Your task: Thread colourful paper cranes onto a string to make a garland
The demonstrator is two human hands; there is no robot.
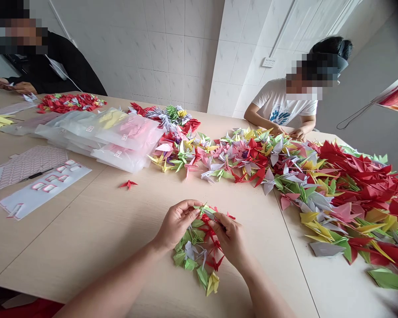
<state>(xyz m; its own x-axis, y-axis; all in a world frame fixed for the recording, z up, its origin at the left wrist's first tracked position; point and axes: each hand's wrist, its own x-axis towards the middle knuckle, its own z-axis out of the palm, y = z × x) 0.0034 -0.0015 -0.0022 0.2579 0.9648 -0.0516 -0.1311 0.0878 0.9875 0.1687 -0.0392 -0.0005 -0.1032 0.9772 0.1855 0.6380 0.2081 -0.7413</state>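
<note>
**A:** What do the hands show in the head view?

**B:** The left hand [177, 223] and the right hand [228, 238] are close together above a bunch of origami cranes [194, 260] in green, red, yellow and grey. The bunch lies on the table [86, 247], right under the hands and towards the near side.

**A:** And the fingers?

**B:** The left fingertips [195, 211] and right fingertips [217, 224] are pinched together from opposite sides, clamped on a small pale crane [208, 215] at the top of the bunch. Its exact folds are too small to make out.

**A:** What lies further up the table?

**B:** A long spread of mixed paper cranes [252, 163] runs across it and swells into a big, mostly red heap [351, 190] on the right. A single red crane [128, 184] lies apart from the spread, and plastic bags of cranes [119, 137] sit just left of it. Beyond them is a pile of red cranes [69, 102].

**A:** Anything on the left?

**B:** There are white printed sheets [43, 187], beside a patterned sheet [26, 165] with a black pen [36, 175] lying on it.

**A:** Anyone else there?

**B:** A co-worker in a black top [59, 64] sits at the far left, and another in a white T-shirt [278, 104] rests both hands [293, 132] at the table's far edge.
</note>
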